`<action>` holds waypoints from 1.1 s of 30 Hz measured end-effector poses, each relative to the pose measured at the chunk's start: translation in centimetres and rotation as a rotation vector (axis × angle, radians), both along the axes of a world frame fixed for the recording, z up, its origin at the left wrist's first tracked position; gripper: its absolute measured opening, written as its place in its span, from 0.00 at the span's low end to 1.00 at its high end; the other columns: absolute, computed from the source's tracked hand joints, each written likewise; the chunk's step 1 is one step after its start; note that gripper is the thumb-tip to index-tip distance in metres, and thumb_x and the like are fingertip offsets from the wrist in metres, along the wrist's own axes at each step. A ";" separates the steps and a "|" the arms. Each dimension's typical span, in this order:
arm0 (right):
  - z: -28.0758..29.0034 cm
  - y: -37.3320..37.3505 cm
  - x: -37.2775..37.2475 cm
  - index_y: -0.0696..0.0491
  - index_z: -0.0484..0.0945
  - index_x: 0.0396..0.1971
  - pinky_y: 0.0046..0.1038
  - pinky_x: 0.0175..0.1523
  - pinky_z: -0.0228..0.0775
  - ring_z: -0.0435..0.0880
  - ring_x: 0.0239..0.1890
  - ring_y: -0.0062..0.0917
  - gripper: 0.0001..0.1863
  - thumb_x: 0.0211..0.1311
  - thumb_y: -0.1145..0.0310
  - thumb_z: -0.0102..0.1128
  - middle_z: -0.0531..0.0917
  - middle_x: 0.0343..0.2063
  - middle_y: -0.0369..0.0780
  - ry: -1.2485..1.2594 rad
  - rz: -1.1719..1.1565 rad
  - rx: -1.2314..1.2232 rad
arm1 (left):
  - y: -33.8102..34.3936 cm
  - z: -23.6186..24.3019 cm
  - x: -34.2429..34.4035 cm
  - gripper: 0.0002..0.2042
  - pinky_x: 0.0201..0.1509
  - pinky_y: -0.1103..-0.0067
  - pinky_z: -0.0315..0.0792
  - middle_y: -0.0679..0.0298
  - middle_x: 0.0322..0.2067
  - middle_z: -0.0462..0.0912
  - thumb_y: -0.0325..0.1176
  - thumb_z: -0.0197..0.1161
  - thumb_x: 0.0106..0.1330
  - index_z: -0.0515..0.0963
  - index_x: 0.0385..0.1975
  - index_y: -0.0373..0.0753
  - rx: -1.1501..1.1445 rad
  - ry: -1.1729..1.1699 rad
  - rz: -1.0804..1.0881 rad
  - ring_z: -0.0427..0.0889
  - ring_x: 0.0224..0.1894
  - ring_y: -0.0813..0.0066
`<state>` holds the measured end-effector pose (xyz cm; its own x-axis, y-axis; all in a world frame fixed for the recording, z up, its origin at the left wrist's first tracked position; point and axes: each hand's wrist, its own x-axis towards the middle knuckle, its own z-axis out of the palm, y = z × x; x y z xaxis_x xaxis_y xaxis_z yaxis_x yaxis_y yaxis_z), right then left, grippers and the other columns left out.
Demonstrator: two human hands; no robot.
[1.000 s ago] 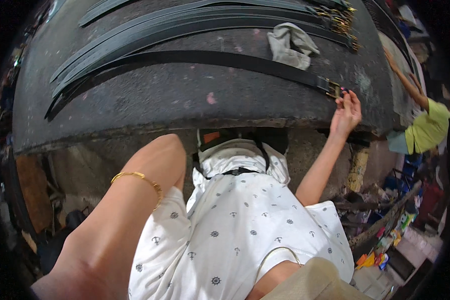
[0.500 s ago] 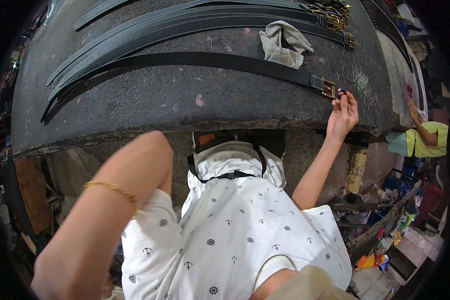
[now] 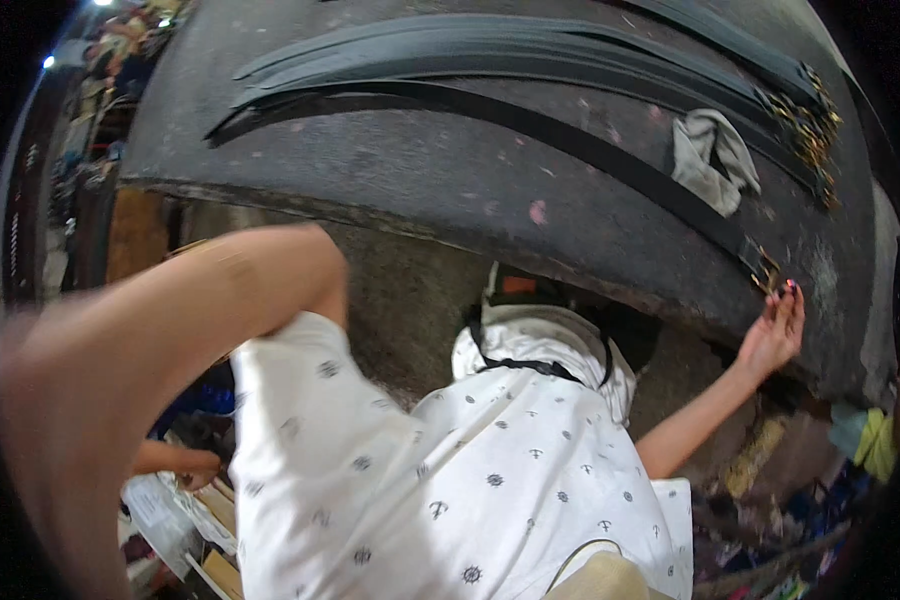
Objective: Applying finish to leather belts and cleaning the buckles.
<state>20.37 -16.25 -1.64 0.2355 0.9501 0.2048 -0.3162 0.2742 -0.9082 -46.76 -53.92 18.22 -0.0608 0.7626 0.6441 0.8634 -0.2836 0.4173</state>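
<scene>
My right hand (image 3: pixel 775 330) reaches up to the near edge of a dark, worn worktable (image 3: pixel 450 190). Its fingers are spread, and the fingertips sit right by the brass buckle (image 3: pixel 765 272) at the end of a long black belt (image 3: pixel 530 125). I cannot tell whether they touch the buckle. My left arm (image 3: pixel 170 330) is bent and raised across the left of the view, blurred, with a thin gold bangle on it. The left hand itself is out of sight. My white patterned shirt (image 3: pixel 450 470) fills the lower middle.
Several more black belts (image 3: pixel 490 50) lie in curved rows further back, with a cluster of brass buckles (image 3: pixel 810 120) at their right ends. A crumpled grey cloth (image 3: pixel 710 150) lies near them. A person in yellow-green (image 3: pixel 875 440) is at far right. Clutter covers the floor.
My left arm has swung up and across the left side, now blurred. The right hand has stayed at the belt's buckle on the table edge. The view has tilted.
</scene>
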 end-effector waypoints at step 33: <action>0.8 -0.7 -2.9 0.57 0.77 0.43 0.24 0.38 0.69 0.76 0.32 0.19 0.07 0.69 0.72 0.60 0.79 0.32 0.36 0.392 -0.181 0.054 | 31.3 -15.9 30.3 0.26 0.74 0.60 0.52 0.51 0.66 0.67 0.34 0.64 0.65 0.69 0.63 0.33 -0.414 0.225 -0.302 0.62 0.71 0.55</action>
<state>17.50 -16.97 -0.86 0.4669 0.8768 0.1147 -0.5771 0.4004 -0.7118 -16.45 -22.62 2.27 0.3045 0.9166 0.2593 0.8497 -0.3844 0.3609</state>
